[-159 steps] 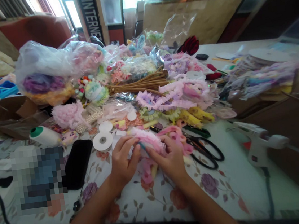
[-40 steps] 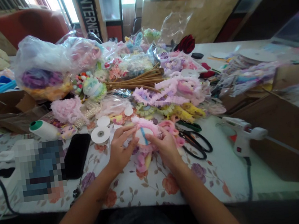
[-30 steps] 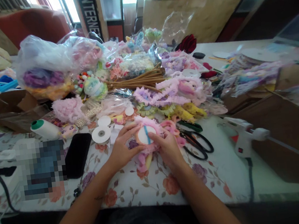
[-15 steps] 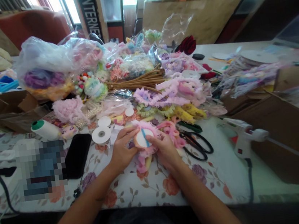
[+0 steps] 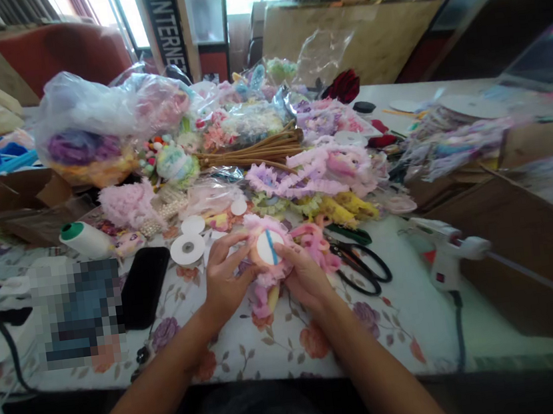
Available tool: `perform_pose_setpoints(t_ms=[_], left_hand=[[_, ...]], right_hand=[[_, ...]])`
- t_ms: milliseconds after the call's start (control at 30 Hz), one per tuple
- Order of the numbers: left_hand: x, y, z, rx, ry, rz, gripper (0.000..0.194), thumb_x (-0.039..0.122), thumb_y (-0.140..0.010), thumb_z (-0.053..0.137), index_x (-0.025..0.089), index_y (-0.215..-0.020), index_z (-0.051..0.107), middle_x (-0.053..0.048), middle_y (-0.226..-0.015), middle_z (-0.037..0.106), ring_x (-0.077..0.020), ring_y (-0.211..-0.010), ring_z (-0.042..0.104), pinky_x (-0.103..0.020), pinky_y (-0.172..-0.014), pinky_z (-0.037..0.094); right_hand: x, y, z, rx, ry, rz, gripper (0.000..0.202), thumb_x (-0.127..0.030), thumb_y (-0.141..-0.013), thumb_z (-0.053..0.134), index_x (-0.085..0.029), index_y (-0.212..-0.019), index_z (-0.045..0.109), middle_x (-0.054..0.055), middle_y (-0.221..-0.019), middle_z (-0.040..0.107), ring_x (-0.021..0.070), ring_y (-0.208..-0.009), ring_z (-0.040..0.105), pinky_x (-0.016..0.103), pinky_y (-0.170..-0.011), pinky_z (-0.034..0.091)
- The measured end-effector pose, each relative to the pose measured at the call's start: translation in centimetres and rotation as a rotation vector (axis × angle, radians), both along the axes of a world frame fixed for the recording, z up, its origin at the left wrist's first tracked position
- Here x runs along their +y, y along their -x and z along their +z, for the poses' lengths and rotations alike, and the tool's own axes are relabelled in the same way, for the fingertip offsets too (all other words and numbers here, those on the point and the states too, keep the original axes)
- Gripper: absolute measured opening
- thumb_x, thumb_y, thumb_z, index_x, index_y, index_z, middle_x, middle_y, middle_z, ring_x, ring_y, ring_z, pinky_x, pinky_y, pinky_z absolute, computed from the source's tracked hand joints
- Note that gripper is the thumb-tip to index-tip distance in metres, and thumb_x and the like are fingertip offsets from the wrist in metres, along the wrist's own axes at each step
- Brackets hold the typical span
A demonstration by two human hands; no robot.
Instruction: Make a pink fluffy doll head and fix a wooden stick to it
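Between my two hands, just above the flowered tablecloth (image 5: 253, 344), is a pink fluffy ruffled piece (image 5: 265, 225) with a white disc (image 5: 266, 252) in its middle. A blue strip crosses the disc. My left hand (image 5: 228, 270) grips the piece's left edge between thumb and fingers. On the other side my right hand (image 5: 307, 274) holds the right edge, its thumb on or beside the disc. Pink fabric strips (image 5: 315, 246) lie right of the piece, and more pink material hangs below it. Black-handled scissors (image 5: 362, 267) rest beyond my right hand.
A white hot glue gun (image 5: 443, 250) stands at right by a cardboard box (image 5: 525, 264). Left are a black phone (image 5: 146, 287), a ribbon roll (image 5: 187, 249) and a thread cone (image 5: 84, 241). Brown sticks (image 5: 254, 149), plastic bags (image 5: 92, 105) and fluffy trims pile up behind.
The fluffy piece has turned slightly, so its blue strip stands more upright. My left fingers have shifted a little along its edge. Both hands keep their hold.
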State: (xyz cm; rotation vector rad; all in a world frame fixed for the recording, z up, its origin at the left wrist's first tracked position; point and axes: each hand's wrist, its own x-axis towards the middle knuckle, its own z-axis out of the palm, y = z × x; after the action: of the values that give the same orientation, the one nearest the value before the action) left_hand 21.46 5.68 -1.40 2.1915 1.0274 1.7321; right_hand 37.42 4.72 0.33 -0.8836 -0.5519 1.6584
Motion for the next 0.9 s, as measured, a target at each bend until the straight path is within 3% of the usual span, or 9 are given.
perform_pose_setpoints(t_ms=[200, 367, 600, 733, 900], left_hand=[[-0.07, -0.01, 0.14, 0.016, 0.043, 0.019, 0.039, 0.032, -0.076, 0.078, 0.028, -0.114, 0.07, -0.007, -0.105, 0.064, -0.0246, -0.107, 0.058, -0.045, -0.095, 0.048], [0.09, 0.15, -0.19, 0.018, 0.069, 0.015, 0.04, 0.036, -0.077, 0.076, 0.03, -0.116, 0.069, -0.007, -0.106, 0.061, -0.0247, -0.108, 0.057, -0.045, -0.095, 0.048], [0.67, 0.5, -0.24, 0.154, 0.122, -0.031, 0.06, 0.048, -0.076, 0.074, 0.031, -0.131, 0.059, -0.01, -0.123, 0.056, -0.0278, -0.118, 0.05, -0.048, -0.104, 0.04], [0.73, 0.55, -0.32, 0.109, 0.178, -0.082, 0.059, 0.044, -0.075, 0.075, 0.033, -0.131, 0.059, -0.008, -0.119, 0.056, -0.0271, -0.116, 0.049, -0.049, -0.103, 0.04], [0.63, 0.51, -0.7, 0.044, 0.227, -0.124, 0.056, 0.037, -0.076, 0.077, 0.037, -0.13, 0.06, -0.006, -0.112, 0.055, -0.0272, -0.117, 0.048, -0.051, -0.105, 0.038]], right_hand=[[0.05, -0.17, -0.3, 0.007, -0.02, 0.061, 0.023, -0.029, -0.066, 0.084, -0.017, -0.083, 0.075, 0.002, -0.077, 0.075, 0.0138, -0.063, 0.064, 0.023, -0.059, 0.051], [0.05, -0.14, -0.33, -0.017, -0.024, 0.034, 0.023, -0.028, -0.067, 0.083, -0.016, -0.085, 0.074, 0.002, -0.08, 0.075, 0.0136, -0.066, 0.066, 0.023, -0.064, 0.052], [0.17, -0.57, 0.14, -0.093, -0.059, 0.024, 0.033, -0.027, -0.063, 0.085, -0.018, -0.092, 0.073, 0.003, -0.088, 0.076, 0.0189, -0.077, 0.068, 0.03, -0.074, 0.053], [0.16, -0.75, -0.07, -0.122, -0.071, 0.074, 0.027, -0.028, -0.066, 0.083, -0.017, -0.088, 0.072, 0.004, -0.083, 0.075, 0.0182, -0.074, 0.067, 0.028, -0.068, 0.051], [0.05, -0.57, -0.1, -0.117, -0.063, 0.043, 0.026, -0.027, -0.065, 0.083, -0.017, -0.086, 0.072, 0.003, -0.083, 0.074, 0.0151, -0.07, 0.064, 0.026, -0.066, 0.049]])
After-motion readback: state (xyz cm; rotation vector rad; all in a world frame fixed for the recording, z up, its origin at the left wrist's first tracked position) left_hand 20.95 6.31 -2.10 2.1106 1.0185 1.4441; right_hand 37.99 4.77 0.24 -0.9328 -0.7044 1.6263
